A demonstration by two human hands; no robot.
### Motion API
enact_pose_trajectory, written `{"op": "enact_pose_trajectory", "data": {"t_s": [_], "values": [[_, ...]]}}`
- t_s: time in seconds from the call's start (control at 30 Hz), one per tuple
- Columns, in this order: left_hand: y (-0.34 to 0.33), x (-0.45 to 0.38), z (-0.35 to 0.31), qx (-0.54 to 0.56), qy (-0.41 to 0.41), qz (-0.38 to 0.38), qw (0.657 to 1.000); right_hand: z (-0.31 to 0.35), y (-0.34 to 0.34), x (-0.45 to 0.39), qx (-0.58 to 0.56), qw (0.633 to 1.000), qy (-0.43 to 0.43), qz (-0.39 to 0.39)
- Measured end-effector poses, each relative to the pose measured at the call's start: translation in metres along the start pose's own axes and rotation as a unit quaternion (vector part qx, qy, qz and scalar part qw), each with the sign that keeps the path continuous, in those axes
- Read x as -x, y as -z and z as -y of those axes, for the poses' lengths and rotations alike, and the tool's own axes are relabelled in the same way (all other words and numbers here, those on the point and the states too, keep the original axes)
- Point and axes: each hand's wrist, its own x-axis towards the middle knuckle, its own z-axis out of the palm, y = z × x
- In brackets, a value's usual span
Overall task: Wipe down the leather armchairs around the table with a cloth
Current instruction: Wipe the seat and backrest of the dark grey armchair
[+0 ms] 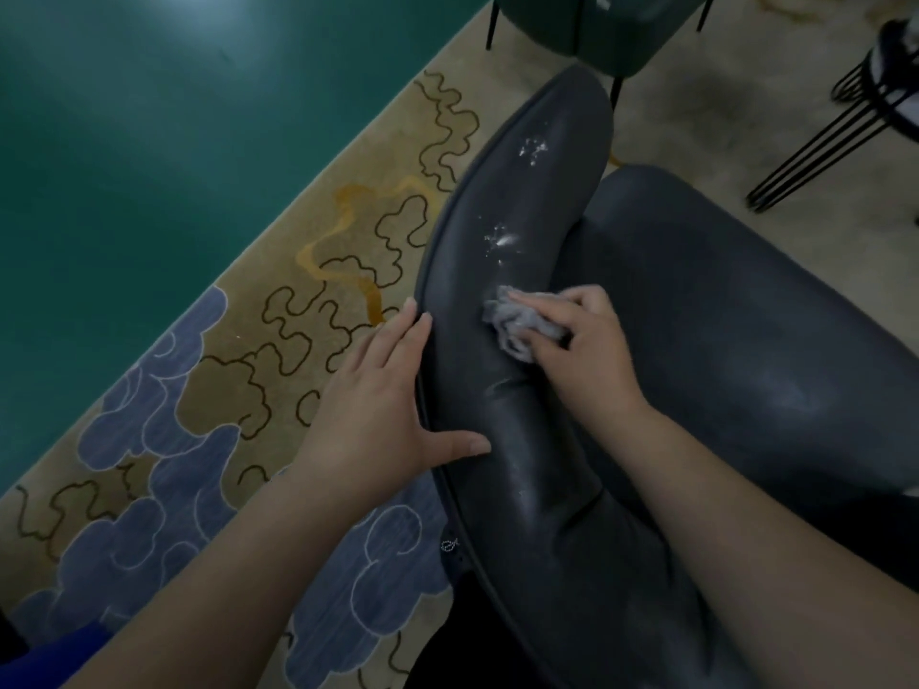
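Right hand (587,340) closed on cloth (522,323), left hand (383,390) flat, bracing armchair (512,440). White spots (502,241) beyond cloth possibly smeared, not lifted, by the small wad.

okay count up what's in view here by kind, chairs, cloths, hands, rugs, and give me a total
Chairs: 2, the dark grey armchair and a green chair beyond it
Cloths: 1, the grey cloth under the right hand
Hands: 2, with the left hand on the armchair's edge
Rugs: 1, the patterned rug
Wire stands: 1, the black wire stand
Total: 7
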Motion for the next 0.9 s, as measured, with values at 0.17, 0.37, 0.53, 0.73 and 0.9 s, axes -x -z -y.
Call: {"op": "enact_pose_trajectory", "data": {"t_s": [0.17, 0.37, 0.53, 0.73, 0.9], "values": [[0.002, -0.008, -0.002, 0.017, -0.004, -0.002, 1.000, 0.004, 0.011, -0.006, -0.041, 0.997, -0.042, -0.053], [0.006, -0.038, -0.014, -0.006, 0.002, -0.028, 1.000, 0.043, -0.012, -0.074, 0.058, 0.993, 0.074, -0.073], [0.008, -0.063, -0.019, -0.027, 0.001, -0.036, 0.999, 0.013, -0.016, -0.085, 0.073, 0.994, 0.075, -0.037], [0.005, -0.069, -0.016, -0.013, -0.003, -0.034, 0.999, -0.019, -0.001, -0.059, -0.072, 0.996, -0.042, -0.028], [0.006, -0.068, -0.016, -0.010, -0.008, -0.034, 0.999, -0.006, 0.009, -0.066, -0.105, 0.989, -0.079, -0.074]]}}
